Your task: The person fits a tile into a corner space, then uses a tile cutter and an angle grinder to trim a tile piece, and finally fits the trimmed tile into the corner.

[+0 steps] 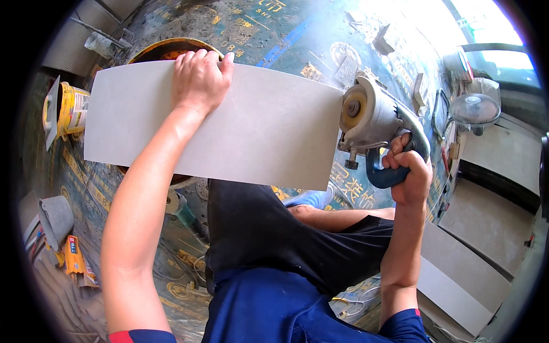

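Observation:
A pale grey rectangular tile (274, 126) lies across the round rim of a yellow bucket (171, 44), which it mostly covers. My left hand (200, 80) is closed over the tile's far edge, left of its middle. In my right hand (407, 166) is a handheld tile cutter (372, 111), my fingers wrapped round its dark loop handle. Its round blade side faces the tile's right edge. Whether the blade touches the tile, I cannot tell. A little dusty haze hangs beyond the cutter.
An angle grinder (187, 214) lies by my leg under the tile's near edge. Another yellow bucket (74, 108) and a grey bucket (56, 218) stand left. Large tiles (486, 220) and a fan (474, 108) are right. Tile offcuts (384, 41) litter the dusty floor covering.

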### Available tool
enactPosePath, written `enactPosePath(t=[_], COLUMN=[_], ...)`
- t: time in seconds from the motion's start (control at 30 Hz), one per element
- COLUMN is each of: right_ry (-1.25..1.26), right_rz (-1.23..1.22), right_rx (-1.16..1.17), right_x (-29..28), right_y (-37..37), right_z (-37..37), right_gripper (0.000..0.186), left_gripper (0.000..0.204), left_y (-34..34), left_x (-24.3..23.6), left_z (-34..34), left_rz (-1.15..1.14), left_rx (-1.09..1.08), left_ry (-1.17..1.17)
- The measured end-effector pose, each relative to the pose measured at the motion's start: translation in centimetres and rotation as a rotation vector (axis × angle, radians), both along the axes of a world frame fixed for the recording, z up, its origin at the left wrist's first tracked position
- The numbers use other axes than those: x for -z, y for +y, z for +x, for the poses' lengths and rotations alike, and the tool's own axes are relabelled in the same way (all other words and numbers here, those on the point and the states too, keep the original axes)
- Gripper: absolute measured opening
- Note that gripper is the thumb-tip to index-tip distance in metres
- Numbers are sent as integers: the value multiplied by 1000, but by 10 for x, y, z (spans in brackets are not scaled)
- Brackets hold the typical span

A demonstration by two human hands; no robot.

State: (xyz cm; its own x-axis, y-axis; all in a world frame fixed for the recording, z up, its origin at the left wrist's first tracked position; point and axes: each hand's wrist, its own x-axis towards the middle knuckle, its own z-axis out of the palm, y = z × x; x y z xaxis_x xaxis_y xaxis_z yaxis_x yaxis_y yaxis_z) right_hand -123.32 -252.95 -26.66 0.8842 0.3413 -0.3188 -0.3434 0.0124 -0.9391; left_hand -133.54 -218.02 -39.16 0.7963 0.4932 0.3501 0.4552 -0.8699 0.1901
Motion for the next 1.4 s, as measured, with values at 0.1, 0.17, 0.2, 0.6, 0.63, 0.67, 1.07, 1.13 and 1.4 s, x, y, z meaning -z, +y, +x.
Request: enactPosePath(t=[0.1, 0.17, 0.2, 0.6, 0.63, 0.67, 1.07, 1.13, 1.4], right_ry=[17, -6, -6, -42, -40, -38, -18, -8, 4], right_rz=[19, -20, -20, -48, -51, -54, -60, -54, -53], right_rx=[-7, -50, -50, -73, -73, -72, -44, -42, -25], right_x=[0, 0, 0, 3, 3, 3, 1, 1, 1], right_y=[-5, -6, -6, -11, -12, -12, -13, -16, -19], right_z=[0, -2, -2, -7, -7, -7, -14, -15, -21], right_gripper=[22, 29, 29, 15, 16, 16, 17, 18, 20], left_gripper=[42, 42, 42, 43, 43, 43, 44, 44, 44], left_y=[0, 0, 0, -1, -1, -1, -1, -1, -1], left_x=[0, 1, 1, -5, -5, -5, -4, -6, -2], left_z=[1, 1, 1, 1, 1, 2, 2, 2, 2], left_rz=[11, 16, 17, -46, -48, -49, -39, -59, -54], left_rx=[1, -1, 0, -34, -32, -32, -39, -30, -36], left_ry=[-1, 4, 0, 70, 69, 68, 66, 73, 51])
